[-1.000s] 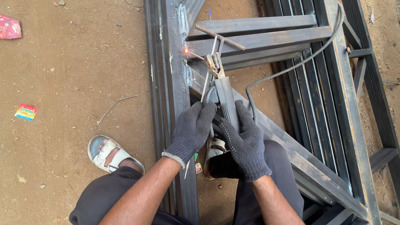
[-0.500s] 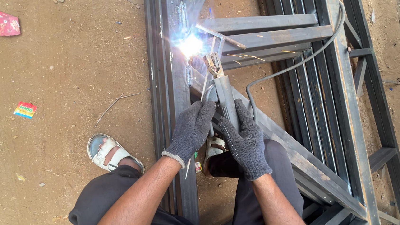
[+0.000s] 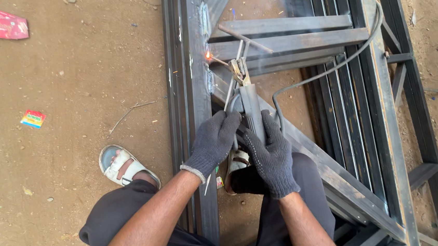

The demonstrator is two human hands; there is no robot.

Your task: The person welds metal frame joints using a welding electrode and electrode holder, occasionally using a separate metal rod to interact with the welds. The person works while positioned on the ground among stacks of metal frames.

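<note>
Two gloved hands [image 3: 242,147], one electrode holder [image 3: 248,102], two sandals [image 3: 126,166]

Steel frame [image 3: 285,42] cut off at picture edges

Electrode holder [image 3: 248,102]: grey, elongated; gripped in both gloved hands at centre, pointed far, jaws clamped on the rod.
Welding rod [image 3: 218,60]: thin, short; angled far-left from the holder jaws, tip glowing orange against the frame joint.
Cable [image 3: 324,73]: grey, curved; routed from the holder's near end rightward across the bars.
Steel frame [image 3: 201,155]: dark tubular sections, laid flat on the dirt; weld bead visible along the left upright.
</note>
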